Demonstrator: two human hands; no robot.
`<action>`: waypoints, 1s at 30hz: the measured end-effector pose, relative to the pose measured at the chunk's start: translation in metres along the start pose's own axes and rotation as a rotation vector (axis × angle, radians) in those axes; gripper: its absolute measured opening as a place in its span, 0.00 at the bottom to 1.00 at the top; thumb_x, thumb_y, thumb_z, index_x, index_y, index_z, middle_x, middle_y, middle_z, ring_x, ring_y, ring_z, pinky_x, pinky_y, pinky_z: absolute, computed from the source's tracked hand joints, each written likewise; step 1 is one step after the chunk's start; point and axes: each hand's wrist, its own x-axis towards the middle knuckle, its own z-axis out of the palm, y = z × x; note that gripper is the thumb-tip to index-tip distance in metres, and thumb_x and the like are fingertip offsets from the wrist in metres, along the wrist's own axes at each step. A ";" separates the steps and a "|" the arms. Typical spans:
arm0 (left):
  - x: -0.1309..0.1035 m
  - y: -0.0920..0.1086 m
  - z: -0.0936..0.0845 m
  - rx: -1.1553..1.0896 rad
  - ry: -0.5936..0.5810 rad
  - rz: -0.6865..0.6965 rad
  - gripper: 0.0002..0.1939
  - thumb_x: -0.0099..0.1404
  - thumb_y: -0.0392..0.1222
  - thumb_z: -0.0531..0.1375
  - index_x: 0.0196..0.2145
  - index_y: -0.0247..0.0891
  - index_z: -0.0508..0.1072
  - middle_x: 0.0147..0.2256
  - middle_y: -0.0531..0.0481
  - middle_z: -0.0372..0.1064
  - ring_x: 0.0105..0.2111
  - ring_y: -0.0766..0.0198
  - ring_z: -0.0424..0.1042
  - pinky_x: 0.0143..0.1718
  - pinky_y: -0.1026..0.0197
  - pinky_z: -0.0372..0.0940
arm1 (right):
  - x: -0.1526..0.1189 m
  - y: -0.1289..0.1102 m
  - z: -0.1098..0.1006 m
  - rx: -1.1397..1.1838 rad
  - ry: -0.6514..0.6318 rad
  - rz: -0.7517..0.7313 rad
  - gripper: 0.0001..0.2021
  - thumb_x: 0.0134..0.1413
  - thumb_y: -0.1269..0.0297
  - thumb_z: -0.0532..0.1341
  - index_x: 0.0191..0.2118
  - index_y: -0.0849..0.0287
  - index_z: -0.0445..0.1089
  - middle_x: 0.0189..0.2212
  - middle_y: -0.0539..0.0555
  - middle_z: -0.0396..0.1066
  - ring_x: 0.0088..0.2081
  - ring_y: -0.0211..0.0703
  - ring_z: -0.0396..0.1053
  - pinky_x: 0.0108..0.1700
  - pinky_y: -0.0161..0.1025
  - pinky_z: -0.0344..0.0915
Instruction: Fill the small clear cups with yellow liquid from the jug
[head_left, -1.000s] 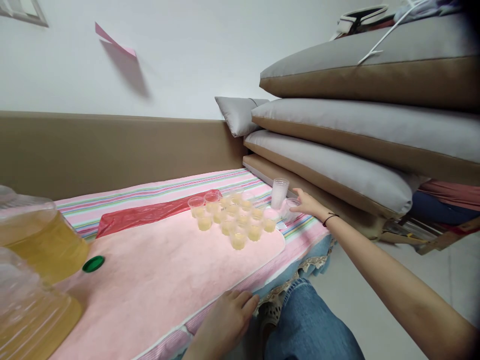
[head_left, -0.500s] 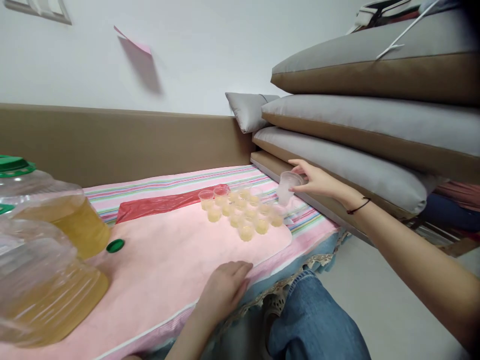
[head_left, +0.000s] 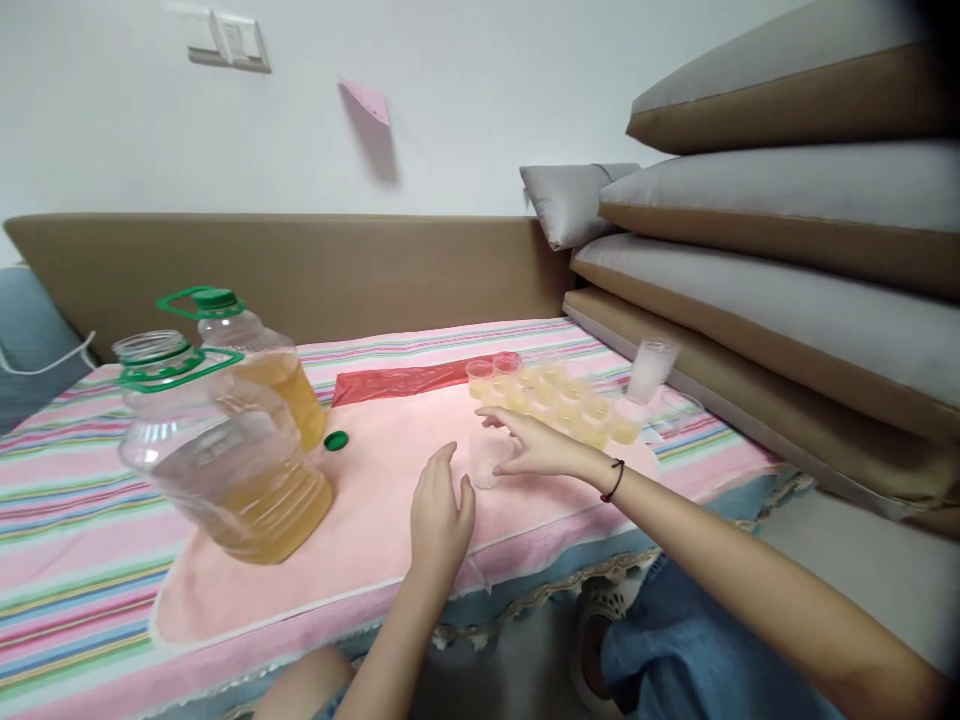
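Observation:
My right hand (head_left: 536, 446) is curved round a clear plastic cup (head_left: 486, 458) standing on the pink mat. Beside it on the left, my left hand (head_left: 441, 510) hovers over the mat, fingers apart, holding nothing. Behind my right hand stand several small cups (head_left: 566, 392) of pale yellow liquid in close rows. A stack of clear cups (head_left: 651, 370) stands to their right. At the left is an uncapped bottle (head_left: 262, 505) of yellow liquid with a green handle, and a capped bottle (head_left: 281, 385) stands behind it. A green cap (head_left: 336, 440) lies on the mat.
A red plastic bag (head_left: 405, 381) lies flat behind the mat. Striped cloth (head_left: 82, 500) covers the surface. Stacked grey-brown cushions (head_left: 750, 260) rise at the right, and a brown headboard (head_left: 337, 270) runs along the wall.
The view has turned left. My right hand has come from the cup stack to the mat near my left hand, with a clear cup. My left hand has lifted and its fingers have spread.

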 end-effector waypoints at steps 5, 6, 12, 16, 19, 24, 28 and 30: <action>-0.003 -0.005 -0.017 0.010 0.034 -0.042 0.20 0.65 0.35 0.51 0.55 0.34 0.60 0.51 0.38 0.68 0.49 0.54 0.71 0.49 0.47 0.68 | 0.002 0.000 0.020 0.025 -0.039 0.018 0.39 0.43 0.69 0.67 0.63 0.54 0.55 0.60 0.62 0.62 0.60 0.53 0.62 0.60 0.54 0.60; -0.004 -0.006 -0.019 0.010 0.040 -0.050 0.20 0.65 0.35 0.51 0.55 0.35 0.60 0.51 0.38 0.68 0.48 0.54 0.71 0.48 0.48 0.68 | 0.003 0.000 0.021 0.027 -0.045 0.020 0.39 0.43 0.69 0.67 0.63 0.54 0.55 0.60 0.62 0.62 0.61 0.53 0.61 0.60 0.54 0.59; -0.010 -0.012 -0.025 0.009 0.068 -0.047 0.20 0.64 0.33 0.52 0.54 0.36 0.61 0.51 0.39 0.68 0.49 0.54 0.71 0.47 0.48 0.69 | 0.003 -0.003 0.021 0.014 -0.068 0.036 0.39 0.41 0.69 0.67 0.62 0.60 0.56 0.61 0.65 0.61 0.61 0.55 0.60 0.62 0.55 0.57; -0.011 -0.015 -0.032 0.007 0.109 -0.016 0.20 0.64 0.32 0.52 0.54 0.36 0.60 0.50 0.39 0.68 0.52 0.54 0.69 0.49 0.48 0.68 | 0.001 -0.012 0.012 0.014 -0.051 0.040 0.37 0.40 0.67 0.69 0.60 0.57 0.60 0.62 0.63 0.61 0.62 0.57 0.59 0.63 0.57 0.55; -0.010 -0.015 -0.048 0.041 0.241 0.046 0.19 0.65 0.32 0.52 0.53 0.38 0.60 0.53 0.39 0.66 0.55 0.54 0.66 0.54 0.46 0.64 | 0.004 -0.028 0.007 0.046 -0.002 0.018 0.34 0.44 0.62 0.70 0.59 0.53 0.62 0.61 0.59 0.62 0.63 0.55 0.58 0.64 0.57 0.54; -0.009 -0.018 -0.089 0.240 0.758 0.136 0.21 0.63 0.35 0.57 0.53 0.40 0.59 0.57 0.38 0.58 0.61 0.51 0.57 0.61 0.41 0.53 | 0.025 -0.063 0.033 0.192 0.091 -0.046 0.28 0.53 0.53 0.65 0.58 0.49 0.61 0.62 0.55 0.61 0.63 0.48 0.58 0.64 0.53 0.55; -0.009 -0.034 -0.120 0.229 1.047 -0.050 0.21 0.65 0.42 0.55 0.54 0.40 0.56 0.60 0.38 0.52 0.63 0.52 0.52 0.64 0.41 0.48 | 0.059 -0.083 0.085 0.342 0.090 -0.095 0.29 0.52 0.52 0.65 0.59 0.50 0.60 0.62 0.57 0.61 0.63 0.49 0.58 0.64 0.54 0.56; -0.008 -0.046 -0.132 0.139 1.106 -0.171 0.21 0.66 0.44 0.53 0.55 0.40 0.56 0.59 0.39 0.53 0.63 0.55 0.53 0.65 0.44 0.47 | 0.076 -0.093 0.116 0.407 0.095 -0.121 0.31 0.52 0.52 0.66 0.59 0.51 0.59 0.62 0.57 0.61 0.63 0.50 0.59 0.64 0.55 0.57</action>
